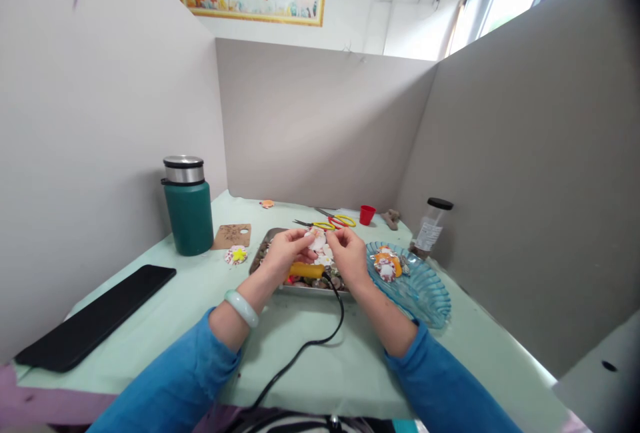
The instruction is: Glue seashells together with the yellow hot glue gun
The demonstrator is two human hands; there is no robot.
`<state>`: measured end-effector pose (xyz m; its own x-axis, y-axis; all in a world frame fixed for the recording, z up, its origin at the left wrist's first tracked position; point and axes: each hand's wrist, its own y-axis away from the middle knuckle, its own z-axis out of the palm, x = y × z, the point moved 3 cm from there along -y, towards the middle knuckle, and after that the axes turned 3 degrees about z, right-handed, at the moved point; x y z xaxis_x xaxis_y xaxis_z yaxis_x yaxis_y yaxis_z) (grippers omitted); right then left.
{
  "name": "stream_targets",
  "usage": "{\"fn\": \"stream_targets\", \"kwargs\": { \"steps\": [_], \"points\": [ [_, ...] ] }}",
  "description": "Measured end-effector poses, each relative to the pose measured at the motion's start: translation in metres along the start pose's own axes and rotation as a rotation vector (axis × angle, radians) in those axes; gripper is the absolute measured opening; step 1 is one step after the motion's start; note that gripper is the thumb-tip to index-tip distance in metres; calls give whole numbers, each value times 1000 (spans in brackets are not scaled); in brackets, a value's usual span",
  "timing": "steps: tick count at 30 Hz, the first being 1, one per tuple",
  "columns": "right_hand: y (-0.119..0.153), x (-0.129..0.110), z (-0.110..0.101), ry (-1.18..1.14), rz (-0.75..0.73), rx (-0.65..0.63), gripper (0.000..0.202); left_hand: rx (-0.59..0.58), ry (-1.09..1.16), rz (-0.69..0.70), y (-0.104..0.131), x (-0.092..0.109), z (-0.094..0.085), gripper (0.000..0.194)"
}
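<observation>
Above a metal tray [295,291] of small shell-like pieces, my left hand [289,252] pinches a small whitish piece [316,240] between thumb and fingers. My right hand [349,254] is at the right side of that piece, its thumb and fingertips pressed together; what they hold, if anything, is too small to make out. A yellow tool handle [306,270] with a black cord lies across the tray, below my hands. The cord runs down over the table toward me.
A green bottle [189,216], a brown card [233,236], a round decorated piece [236,255] and a black flat object [97,316] are at left. Scissors [330,222] and a red cup [367,215] stand behind the tray. Right: a blue plate [430,286] with ornaments, a black-lidded jar [430,230].
</observation>
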<state>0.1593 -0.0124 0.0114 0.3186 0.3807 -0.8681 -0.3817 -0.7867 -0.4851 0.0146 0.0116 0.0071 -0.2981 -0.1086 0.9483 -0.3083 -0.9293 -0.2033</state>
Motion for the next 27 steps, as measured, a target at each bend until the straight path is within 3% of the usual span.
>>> {"fn": "stream_targets", "kwargs": {
  "steps": [27],
  "points": [
    [3, -8, -2, 54, -72, 1, 22, -46, -5, 23, 0, 6, -1, 32]
  ]
}}
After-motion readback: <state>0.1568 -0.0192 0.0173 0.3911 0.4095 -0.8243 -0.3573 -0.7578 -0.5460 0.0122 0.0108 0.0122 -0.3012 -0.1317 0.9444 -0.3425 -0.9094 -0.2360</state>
